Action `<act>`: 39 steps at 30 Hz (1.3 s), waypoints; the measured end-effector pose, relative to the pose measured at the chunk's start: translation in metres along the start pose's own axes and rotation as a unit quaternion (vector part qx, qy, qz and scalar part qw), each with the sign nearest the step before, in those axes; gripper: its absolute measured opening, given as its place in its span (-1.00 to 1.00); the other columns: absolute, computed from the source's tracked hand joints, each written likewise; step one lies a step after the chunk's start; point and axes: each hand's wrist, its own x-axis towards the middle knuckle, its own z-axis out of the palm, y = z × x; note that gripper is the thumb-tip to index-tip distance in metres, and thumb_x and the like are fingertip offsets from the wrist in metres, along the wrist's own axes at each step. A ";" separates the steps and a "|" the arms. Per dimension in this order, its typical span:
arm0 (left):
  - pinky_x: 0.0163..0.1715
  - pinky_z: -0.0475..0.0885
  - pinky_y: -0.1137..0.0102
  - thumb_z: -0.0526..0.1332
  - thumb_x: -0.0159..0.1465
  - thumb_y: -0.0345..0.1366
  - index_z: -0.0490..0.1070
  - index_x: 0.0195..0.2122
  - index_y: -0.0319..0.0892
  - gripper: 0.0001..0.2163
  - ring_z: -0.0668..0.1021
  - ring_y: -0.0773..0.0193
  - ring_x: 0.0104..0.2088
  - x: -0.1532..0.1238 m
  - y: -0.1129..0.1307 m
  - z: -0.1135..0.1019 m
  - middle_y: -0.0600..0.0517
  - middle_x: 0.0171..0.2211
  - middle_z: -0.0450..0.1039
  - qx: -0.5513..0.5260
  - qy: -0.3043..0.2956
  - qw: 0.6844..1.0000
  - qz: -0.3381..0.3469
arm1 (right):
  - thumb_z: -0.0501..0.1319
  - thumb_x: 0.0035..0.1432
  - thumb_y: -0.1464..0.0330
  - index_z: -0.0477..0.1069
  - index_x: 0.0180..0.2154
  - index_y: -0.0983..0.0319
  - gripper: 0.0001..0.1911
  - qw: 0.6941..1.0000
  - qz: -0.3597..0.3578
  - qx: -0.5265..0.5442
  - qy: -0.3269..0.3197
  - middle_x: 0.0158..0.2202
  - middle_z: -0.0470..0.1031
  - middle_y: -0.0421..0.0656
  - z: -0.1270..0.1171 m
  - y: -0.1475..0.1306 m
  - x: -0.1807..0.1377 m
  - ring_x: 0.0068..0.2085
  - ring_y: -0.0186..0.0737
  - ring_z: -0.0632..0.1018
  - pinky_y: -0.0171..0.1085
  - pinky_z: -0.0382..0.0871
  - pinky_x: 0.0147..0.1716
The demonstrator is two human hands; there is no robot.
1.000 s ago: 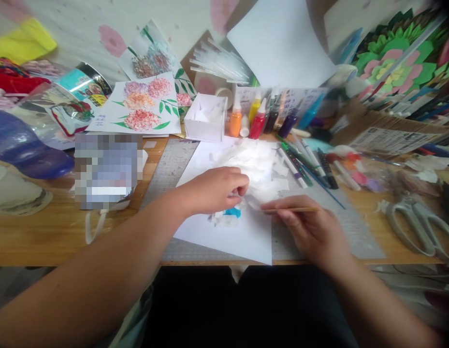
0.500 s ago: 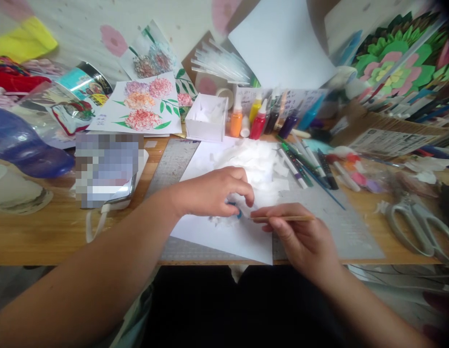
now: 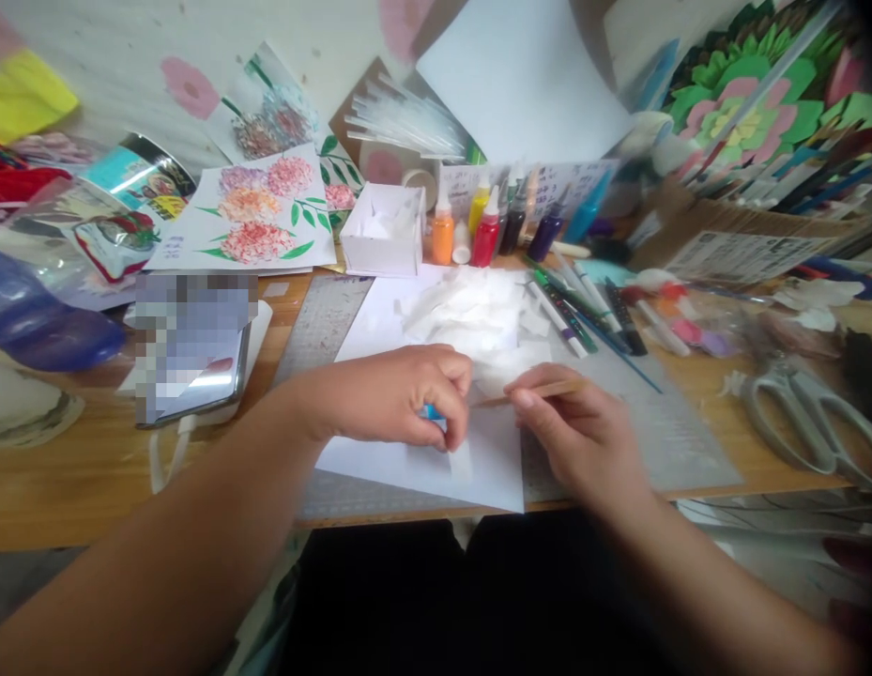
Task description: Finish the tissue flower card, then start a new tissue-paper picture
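Observation:
My left hand (image 3: 400,394) is closed in a pinch over the white sheet of paper (image 3: 379,460). A thin whitish strip (image 3: 461,462), which looks like tissue, hangs from its fingertips. Partly hidden behind those fingers is a small blue thing (image 3: 430,411) that I cannot make out. To the right, my right hand (image 3: 583,427) grips a thin wooden stick (image 3: 557,388) between thumb and fingers, its tip pointing left toward the other hand. Just beyond both hands, a loose pile of torn white tissue (image 3: 470,310) lies on the sheet.
A grey cutting mat (image 3: 661,432) lies under the paper. Behind stand a small white box (image 3: 383,249) and several paint bottles (image 3: 486,240). Pens (image 3: 558,319) lie right of the tissue, scissors (image 3: 794,413) at far right. A phone (image 3: 206,366) with a cable is at left.
My left hand has lowered slightly, and its fingers have gone from spread to pinched, with a whitish strip in them. My right hand still holds the stick. The view has shifted a little.

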 end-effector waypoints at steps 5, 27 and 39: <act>-0.24 0.33 0.53 0.25 0.16 -0.51 0.55 -0.40 -0.09 -0.84 0.43 0.41 -0.31 0.000 0.000 -0.001 0.11 -0.40 0.30 -0.003 -0.004 1.000 -0.003 | 0.23 0.15 0.43 0.38 -0.47 0.18 -0.86 0.999 0.005 0.003 -0.034 -0.43 0.54 -0.23 0.004 -0.001 0.000 -0.44 -0.35 0.52 -0.35 0.38 -0.46; -0.21 0.36 0.41 0.13 0.29 -0.39 0.51 -0.34 -0.11 -0.84 0.50 0.34 -0.27 0.007 -0.009 0.005 0.09 -0.33 0.55 0.097 0.055 0.994 0.006 | 0.26 0.10 0.41 0.51 -0.38 0.17 -0.95 0.997 0.072 -0.014 -0.022 -0.43 0.59 -0.24 0.005 0.006 0.005 -0.40 -0.30 0.58 -0.32 0.46 -0.40; -0.26 0.30 0.47 0.16 0.20 -0.47 0.42 -0.37 -0.17 -0.91 0.45 0.39 -0.33 0.006 -0.007 0.006 0.12 -0.38 0.46 0.076 0.060 0.993 -0.071 | 0.23 0.14 0.47 0.39 -0.49 0.16 -0.83 0.975 0.070 0.193 0.082 -0.44 0.46 -0.26 -0.001 0.007 -0.004 -0.48 -0.37 0.46 -0.35 0.36 -0.51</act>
